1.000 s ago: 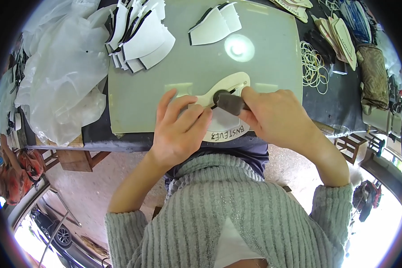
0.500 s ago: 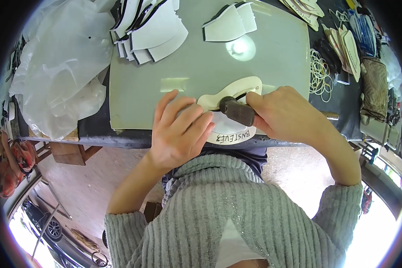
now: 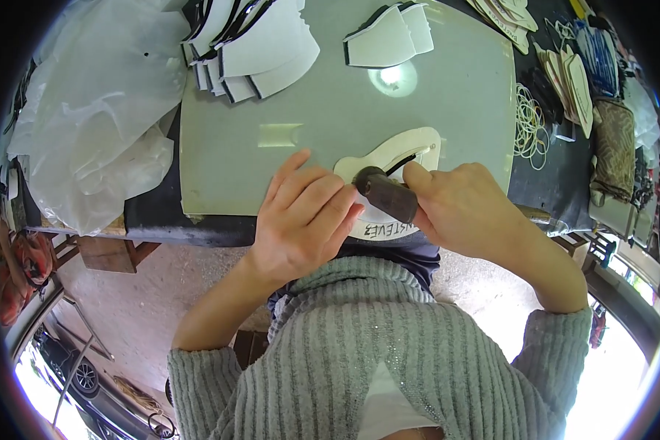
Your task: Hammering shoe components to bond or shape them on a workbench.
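Clearly, our right hand [image 3: 458, 210] wraps round a dark hammer [image 3: 390, 195] over the cream template [image 3: 386, 152] at the green board's [image 3: 235, 176] near edge, and an off-line blow could catch our left hand [image 3: 298, 214] (its hold we cannot tell) close beside.

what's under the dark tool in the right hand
Beneath the dark tool, held by the right hand, is a cream template, with part of a black strip showing beside the tool. The spot directly under it is covered, so contact there can't be judged.
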Motion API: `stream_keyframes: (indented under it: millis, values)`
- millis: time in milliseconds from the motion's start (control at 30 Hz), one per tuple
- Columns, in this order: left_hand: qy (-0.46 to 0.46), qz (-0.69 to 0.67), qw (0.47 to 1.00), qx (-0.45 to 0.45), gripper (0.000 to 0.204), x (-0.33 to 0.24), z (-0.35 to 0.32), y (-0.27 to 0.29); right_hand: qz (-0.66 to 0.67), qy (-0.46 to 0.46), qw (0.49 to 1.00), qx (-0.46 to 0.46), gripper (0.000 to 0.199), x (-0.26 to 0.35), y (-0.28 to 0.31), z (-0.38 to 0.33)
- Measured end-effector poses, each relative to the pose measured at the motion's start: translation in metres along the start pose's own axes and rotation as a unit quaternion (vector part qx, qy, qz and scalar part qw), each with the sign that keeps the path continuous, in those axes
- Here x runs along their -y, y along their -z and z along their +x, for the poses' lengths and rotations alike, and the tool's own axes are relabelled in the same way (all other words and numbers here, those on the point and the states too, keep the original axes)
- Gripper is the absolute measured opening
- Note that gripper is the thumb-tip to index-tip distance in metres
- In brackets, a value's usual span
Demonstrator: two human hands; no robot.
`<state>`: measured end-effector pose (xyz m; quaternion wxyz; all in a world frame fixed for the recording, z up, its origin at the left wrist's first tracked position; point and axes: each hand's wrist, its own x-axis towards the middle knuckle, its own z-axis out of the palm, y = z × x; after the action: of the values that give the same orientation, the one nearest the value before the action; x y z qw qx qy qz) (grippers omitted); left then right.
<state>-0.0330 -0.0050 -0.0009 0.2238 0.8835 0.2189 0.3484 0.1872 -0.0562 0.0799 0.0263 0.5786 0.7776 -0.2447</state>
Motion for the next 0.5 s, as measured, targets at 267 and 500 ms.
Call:
stream_keyframes:
  millis: [267,500]
  values:
    - [0.011,-0.016,0.999,-0.029,0.027,0.003,-0.005,-0.004,0.026,-0.019,0.997,-0.068,0.034,0.007,-0.007,-0.004]
    - [0.013,-0.033,0.999,-0.039,0.032,0.002,-0.002,-0.004,0.012,-0.054,0.998,-0.044,0.035,0.015,-0.004,0.0]
